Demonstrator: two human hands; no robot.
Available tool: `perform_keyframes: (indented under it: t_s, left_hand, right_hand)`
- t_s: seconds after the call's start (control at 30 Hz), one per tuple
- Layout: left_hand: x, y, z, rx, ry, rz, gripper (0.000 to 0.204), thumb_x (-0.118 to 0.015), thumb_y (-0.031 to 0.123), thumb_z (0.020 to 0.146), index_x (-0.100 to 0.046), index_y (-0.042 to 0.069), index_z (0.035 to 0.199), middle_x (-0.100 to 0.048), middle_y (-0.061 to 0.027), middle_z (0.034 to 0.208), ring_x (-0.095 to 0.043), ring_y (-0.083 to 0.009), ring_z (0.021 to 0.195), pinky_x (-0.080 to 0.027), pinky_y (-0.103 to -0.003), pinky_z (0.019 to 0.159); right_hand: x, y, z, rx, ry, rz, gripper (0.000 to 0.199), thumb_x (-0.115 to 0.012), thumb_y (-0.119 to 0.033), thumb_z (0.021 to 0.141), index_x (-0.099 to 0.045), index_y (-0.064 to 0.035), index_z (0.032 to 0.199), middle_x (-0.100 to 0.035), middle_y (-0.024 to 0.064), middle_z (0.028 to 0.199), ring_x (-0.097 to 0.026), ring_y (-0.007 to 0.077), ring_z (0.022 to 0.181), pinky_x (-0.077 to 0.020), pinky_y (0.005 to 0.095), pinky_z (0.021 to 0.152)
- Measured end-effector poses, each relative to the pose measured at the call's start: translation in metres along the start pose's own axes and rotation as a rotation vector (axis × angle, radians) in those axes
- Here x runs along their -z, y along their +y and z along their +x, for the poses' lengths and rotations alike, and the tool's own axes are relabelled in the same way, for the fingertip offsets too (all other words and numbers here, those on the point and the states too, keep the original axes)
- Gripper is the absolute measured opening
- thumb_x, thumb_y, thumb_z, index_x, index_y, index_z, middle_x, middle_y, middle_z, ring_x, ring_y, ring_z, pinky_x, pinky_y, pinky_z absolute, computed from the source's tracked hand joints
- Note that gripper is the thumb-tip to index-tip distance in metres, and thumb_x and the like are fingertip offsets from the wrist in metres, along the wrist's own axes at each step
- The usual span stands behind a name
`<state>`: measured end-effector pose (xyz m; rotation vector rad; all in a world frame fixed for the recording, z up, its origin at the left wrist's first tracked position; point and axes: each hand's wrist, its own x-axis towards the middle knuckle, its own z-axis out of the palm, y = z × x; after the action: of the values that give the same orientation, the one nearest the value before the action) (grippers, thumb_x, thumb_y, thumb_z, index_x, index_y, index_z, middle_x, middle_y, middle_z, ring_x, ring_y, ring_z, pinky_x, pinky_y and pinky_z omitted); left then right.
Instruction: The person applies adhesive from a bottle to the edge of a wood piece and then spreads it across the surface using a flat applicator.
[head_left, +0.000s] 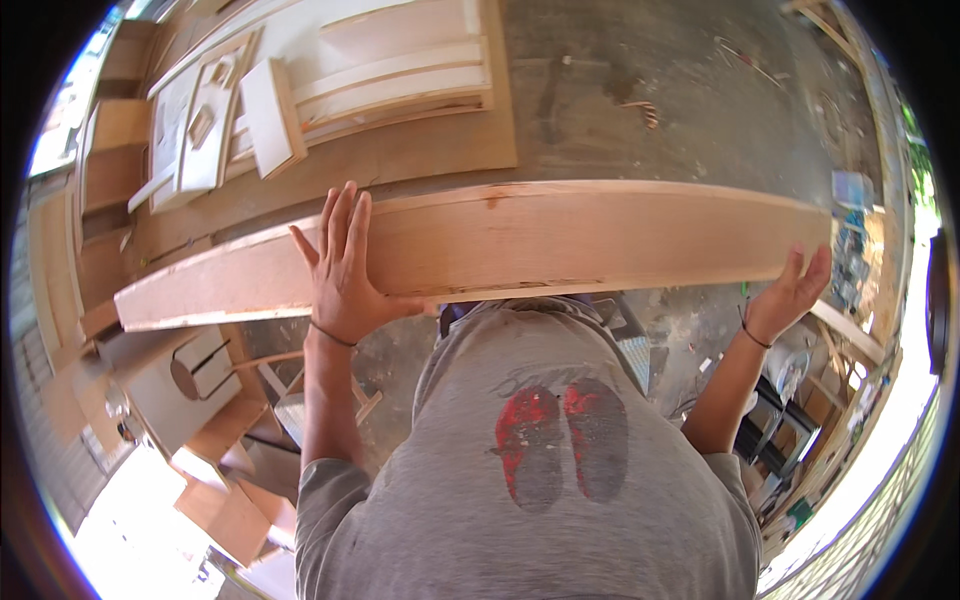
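Observation:
A long, pale wooden panel (560, 235) with a narrow edge strip lies crosswise in front of my body. My left hand (345, 270) rests flat against its face, left of the middle. The fingers are stretched and spread toward the far edge, with the thumb pointing right. At the panel's right end, my right hand (790, 295) touches the near corner, its visible fingers extended upward. The right thumb is hidden. Neither hand visibly wraps round the wood. What carries the panel from beneath cannot be seen.
Beyond the panel at the left, a wooden frame assembly (400, 75) lies on a brown sheet (505, 140), with a loose short board (272, 118) on it. Cabinet boxes (115, 160) line the left side. A dark chair (775, 430) stands at the lower right. The concrete floor (680, 100) has scraps.

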<state>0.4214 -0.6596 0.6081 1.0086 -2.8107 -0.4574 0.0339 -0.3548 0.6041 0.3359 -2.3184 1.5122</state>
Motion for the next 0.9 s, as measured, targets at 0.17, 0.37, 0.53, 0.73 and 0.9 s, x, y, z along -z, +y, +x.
perform_keyframes:
  t_s: [0.17, 0.37, 0.53, 0.73, 0.9]
  left_hand:
    - [0.004, 0.008, 0.019, -0.214, -0.217, 0.108, 0.146, -0.085, 0.068, 0.035, -0.026, 0.007, 0.153, -0.020, -0.0166, 0.161, -0.015, -0.0346, 0.150, 0.002, -0.067, 0.114]
    - [0.006, 0.020, 0.033, -0.257, -0.303, 0.193, 0.144, -0.094, 0.044, 0.031, -0.025, 0.009, 0.152, -0.033, -0.0171, 0.151, -0.031, -0.0379, 0.139, -0.016, -0.058, 0.116]
    - [-0.003, 0.016, 0.028, -0.326, -0.146, 0.105, 0.126, -0.093, 0.036, 0.034, -0.037, 0.011, 0.144, -0.042, -0.0149, 0.139, -0.039, -0.0357, 0.129, -0.026, -0.053, 0.109]
    - [-0.003, 0.011, 0.023, -0.362, -0.083, 0.063, 0.119, -0.092, 0.032, 0.033, -0.042, 0.012, 0.139, -0.045, -0.0154, 0.138, -0.041, -0.0366, 0.128, -0.027, -0.052, 0.107]
    - [-0.003, 0.006, 0.011, -0.373, -0.096, 0.056, 0.121, -0.094, 0.030, 0.030, -0.041, 0.013, 0.137, -0.044, -0.0169, 0.140, -0.042, -0.0379, 0.129, -0.027, -0.053, 0.109]
  right_hand:
    - [0.054, 0.062, 0.013, -0.714, 0.250, 0.300, 0.053, -0.062, -0.023, 0.094, -0.043, 0.0023, 0.136, -0.052, 0.0141, 0.123, -0.052, 0.0257, 0.116, -0.0388, 0.0449, 0.102]
    - [0.021, 0.081, 0.008, -1.005, -0.084, 1.057, 0.054, -0.058, -0.039, 0.096, -0.044, -0.0024, 0.133, -0.052, 0.0143, 0.129, -0.052, 0.0309, 0.120, -0.0407, 0.0511, 0.103]
    - [0.003, 0.078, 0.023, -0.815, 0.005, 1.051, 0.039, -0.057, -0.018, 0.098, -0.047, -0.0021, 0.132, -0.058, 0.0133, 0.128, -0.054, 0.0288, 0.123, -0.0440, 0.0476, 0.105]
    - [0.010, 0.076, 0.019, -0.821, 0.061, 1.073, 0.038, -0.056, -0.003, 0.095, -0.046, -0.0020, 0.132, -0.057, 0.0125, 0.127, -0.056, 0.0290, 0.119, -0.0471, 0.0467, 0.101]
    - [0.018, 0.062, 0.003, -0.872, 0.111, 1.018, 0.038, -0.055, -0.004, 0.096, -0.045, -0.0023, 0.133, -0.057, 0.0130, 0.128, -0.057, 0.0294, 0.118, -0.0468, 0.0474, 0.101]
